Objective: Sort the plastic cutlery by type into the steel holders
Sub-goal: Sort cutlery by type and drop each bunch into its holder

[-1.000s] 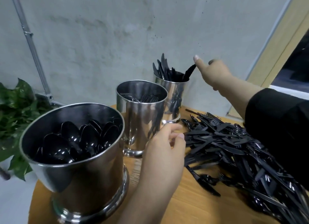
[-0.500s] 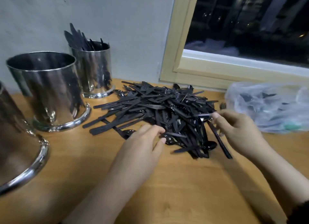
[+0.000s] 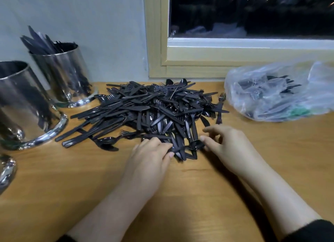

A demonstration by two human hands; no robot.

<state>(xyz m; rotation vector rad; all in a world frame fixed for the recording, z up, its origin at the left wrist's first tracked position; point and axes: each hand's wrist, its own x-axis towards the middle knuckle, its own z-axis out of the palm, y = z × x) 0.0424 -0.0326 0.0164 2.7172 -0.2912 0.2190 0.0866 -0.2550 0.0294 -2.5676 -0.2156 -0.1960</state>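
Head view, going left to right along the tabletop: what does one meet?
Base of a steel holder at the frame edge → middle steel holder → steel holder with knives → cutlery pile, both hands at its near edge → clear plastic bag of cutlery.

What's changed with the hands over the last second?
The right hand left the knife holder and came down to the cutlery pile. The left hand moved from beside the middle holder to the pile's near edge. Holders, pile and bag stayed put.
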